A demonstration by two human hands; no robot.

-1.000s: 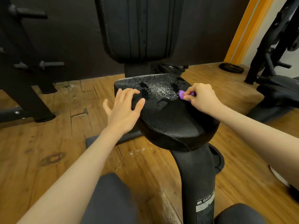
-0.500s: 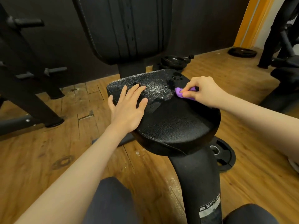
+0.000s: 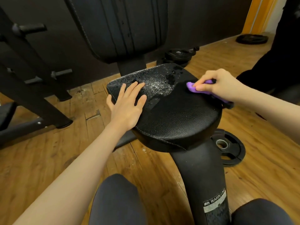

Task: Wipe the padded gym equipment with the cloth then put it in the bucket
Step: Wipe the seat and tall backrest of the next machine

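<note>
Head view, right hand point(image 3: 222, 86) pressing cloth point(image 3: 192, 88)

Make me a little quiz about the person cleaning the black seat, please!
1. True or false: the left hand lies flat on the seat with straight fingers.
2. What colour is the cloth that the right hand pinches?
A. yellow
B. purple
C. white
3. Fill in the gap: the wet droplets sit on the ____ part of the seat, near the backrest.

Key
1. True.
2. B, purple.
3. Far. The near part looks wiped dry.
</note>
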